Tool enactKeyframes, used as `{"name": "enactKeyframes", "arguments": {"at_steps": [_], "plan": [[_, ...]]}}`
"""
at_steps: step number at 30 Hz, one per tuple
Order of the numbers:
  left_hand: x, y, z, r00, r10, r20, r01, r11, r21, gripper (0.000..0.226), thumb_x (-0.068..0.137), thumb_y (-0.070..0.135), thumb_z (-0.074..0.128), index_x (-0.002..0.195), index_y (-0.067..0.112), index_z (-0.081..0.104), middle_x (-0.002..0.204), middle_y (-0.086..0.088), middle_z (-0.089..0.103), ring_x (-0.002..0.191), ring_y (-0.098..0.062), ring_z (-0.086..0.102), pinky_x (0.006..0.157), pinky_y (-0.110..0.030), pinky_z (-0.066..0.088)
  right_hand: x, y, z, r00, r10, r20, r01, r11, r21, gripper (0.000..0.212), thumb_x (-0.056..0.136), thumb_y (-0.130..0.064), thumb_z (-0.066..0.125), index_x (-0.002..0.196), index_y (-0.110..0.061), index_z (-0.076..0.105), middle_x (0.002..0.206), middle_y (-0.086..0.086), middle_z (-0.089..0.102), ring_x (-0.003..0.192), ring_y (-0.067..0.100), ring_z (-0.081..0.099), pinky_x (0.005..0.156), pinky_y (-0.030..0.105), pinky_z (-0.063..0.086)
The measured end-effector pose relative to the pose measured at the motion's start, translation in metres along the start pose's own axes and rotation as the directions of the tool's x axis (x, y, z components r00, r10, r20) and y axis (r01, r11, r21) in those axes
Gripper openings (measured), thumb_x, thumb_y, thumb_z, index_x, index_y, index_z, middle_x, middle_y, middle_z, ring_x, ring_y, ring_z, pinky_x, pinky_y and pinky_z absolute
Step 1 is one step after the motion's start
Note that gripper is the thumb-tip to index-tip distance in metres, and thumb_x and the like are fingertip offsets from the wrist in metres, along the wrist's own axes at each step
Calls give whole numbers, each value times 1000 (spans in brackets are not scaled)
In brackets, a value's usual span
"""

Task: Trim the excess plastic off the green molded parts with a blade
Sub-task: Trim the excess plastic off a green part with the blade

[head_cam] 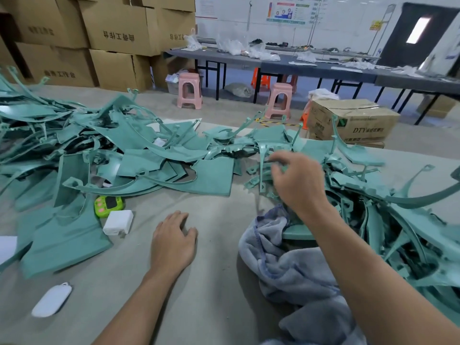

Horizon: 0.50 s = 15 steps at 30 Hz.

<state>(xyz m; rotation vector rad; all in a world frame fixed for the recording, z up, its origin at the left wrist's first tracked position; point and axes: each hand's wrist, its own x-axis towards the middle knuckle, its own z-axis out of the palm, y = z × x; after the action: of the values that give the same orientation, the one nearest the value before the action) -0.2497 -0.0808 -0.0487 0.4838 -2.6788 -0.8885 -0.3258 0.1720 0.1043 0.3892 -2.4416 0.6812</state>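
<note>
Reaching my right grip [296, 180] into the green molded parts [410, 227] heaped on my right, fingers loosely curled (too blurry to tell if anything's caught). Left grip [173, 242] lies flat, empty, on the tabletop [219, 282], probably to steady me. No blade in sight.

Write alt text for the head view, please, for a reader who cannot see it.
A person's right hand reaches into a pile of green molded parts on a grey table, while the left hand rests palm-down beside a crumpled blue-grey cloth. No blade is visible.
</note>
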Motion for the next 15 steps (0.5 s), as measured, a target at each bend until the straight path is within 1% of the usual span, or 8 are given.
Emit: {"name": "enactKeyframes", "arguments": {"at_steps": [1,2,3,5,8,11,12,15], "plan": [[0,-1,1,1000,-2,0,2,1000,2,49,93,31,60,141,20,58,152,1,50,141,-19,42,121,-39,28,6,2,-2,991,27,-135,-24,999,26,35,92,-16,65,126,-20,70,100,3,74,80,13,62,76,32,53],[0,-1,1,1000,-3,2,3,1000,6,50,93,31,60,141,20,58,153,2,49,142,-18,41,122,-38,26,13,5,-3,985,104,-139,-104,995,3,44,92,-18,67,135,-18,63,104,7,71,97,20,61,86,36,51],[1,-1,1,1000,0,4,0,1000,9,50,93,31,60,141,20,58,153,2,49,143,-17,39,122,-37,25,19,8,-1,977,211,-14,-212,973,-88,53,93,-23,67,144,-18,53,107,11,68,110,27,58,94,40,49],[2,-1,1,1000,8,8,-8,1000,11,50,93,31,60,141,19,58,153,1,49,144,-16,38,123,-35,23,21,11,9,879,382,286,-290,903,-316,61,97,-30,60,153,-17,38,117,14,66,119,36,55,100,46,45],[2,-2,0,1000,3,8,-3,1000,-4,50,93,31,60,141,19,58,153,1,49,144,-16,38,123,-34,22,13,21,23,839,409,359,-307,900,-308,50,97,-15,55,145,-15,41,114,13,65,108,35,56,91,45,46],[2,-2,0,1000,-11,8,11,1000,-7,51,92,32,59,142,21,57,154,3,48,144,-16,37,123,-34,22,12,20,23,827,411,384,-273,890,-365,18,97,-8,54,114,-15,54,98,9,64,86,30,57,74,41,49],[2,-2,1,1000,-11,8,11,1000,-3,51,93,33,59,142,21,57,154,3,48,145,-15,37,123,-34,22,15,19,18,830,410,378,-290,896,-337,7,100,-11,52,102,-15,57,94,9,66,79,28,58,69,38,48],[2,-1,1,1000,-19,-1,19,1000,-3,51,92,34,58,142,23,57,154,3,48,143,-15,38,122,-34,22,29,2,-11,903,376,208,-372,926,-61,16,103,-14,48,94,-15,61,88,6,65,71,20,55,59,34,41]]}}
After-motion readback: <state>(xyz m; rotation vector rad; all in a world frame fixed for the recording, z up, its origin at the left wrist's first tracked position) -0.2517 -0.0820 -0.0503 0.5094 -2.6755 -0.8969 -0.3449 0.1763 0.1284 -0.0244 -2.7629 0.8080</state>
